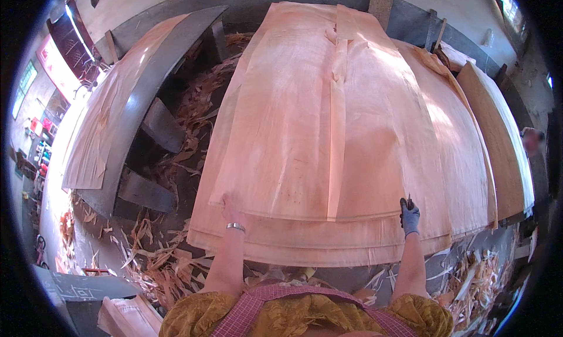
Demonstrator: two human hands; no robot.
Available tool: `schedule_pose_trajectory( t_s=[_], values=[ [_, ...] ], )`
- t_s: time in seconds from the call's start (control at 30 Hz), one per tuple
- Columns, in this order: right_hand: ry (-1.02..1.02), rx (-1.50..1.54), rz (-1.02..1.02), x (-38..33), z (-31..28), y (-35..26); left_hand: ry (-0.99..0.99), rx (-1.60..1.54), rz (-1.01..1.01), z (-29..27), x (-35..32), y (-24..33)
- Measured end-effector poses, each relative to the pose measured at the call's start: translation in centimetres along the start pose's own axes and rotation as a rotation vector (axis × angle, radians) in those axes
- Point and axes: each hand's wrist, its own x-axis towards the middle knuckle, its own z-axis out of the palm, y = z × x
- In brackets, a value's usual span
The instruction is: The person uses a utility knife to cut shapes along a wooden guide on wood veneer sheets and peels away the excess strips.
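A broad stack of thin, pinkish wood veneer sheets [293, 132] spreads out before me, its layered near edges stepped one over another. My left hand [231, 209], bare with a metal band at the wrist, rests on the top sheet close to its near left edge. Its fingers seem to lie flat on the wood, though they blend into its colour. Wearing a grey glove with dark fingers, my right hand [410, 217] is closed at the near right edge. A small dark knife [410, 198] pokes up from it. Lengthwise between the hands runs a narrow veneer strip [336, 138].
Left of the stack stands a grey slab [153, 67] bearing more veneer [102, 129]. Veneer scraps [167, 261] litter the floor on both sides. Further boards [495, 132] lean at the right, where part of another person [532, 140] shows at the rim.
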Motion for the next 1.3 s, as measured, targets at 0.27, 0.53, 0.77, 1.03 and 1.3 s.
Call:
schedule_pose_trajectory(
  t_s=[0.27, 0.53, 0.77, 1.03, 1.3],
  values=[
    [0.018, -0.009, -0.116, -8.5, 2.4, 6.1, 0.007, -0.061, 0.109, -13.3, 4.8, 2.2],
    [-0.092, 0.103, -0.009, -9.9, 2.6, 4.2, 0.192, -0.010, 0.114, -13.0, 3.7, 5.3],
    [-0.039, 0.033, -0.104, -9.3, 2.8, 4.5, 0.270, 0.080, 0.071, -13.6, 2.8, 6.7],
    [0.076, -0.210, -0.217, -4.1, 1.5, 5.8, 0.438, 0.129, 0.066, -11.8, 4.0, 2.7],
    [-0.065, 0.019, 0.010, -7.8, 2.0, 5.8, 0.320, 0.311, 0.067, -14.6, 3.8, 0.6]
  ],
)
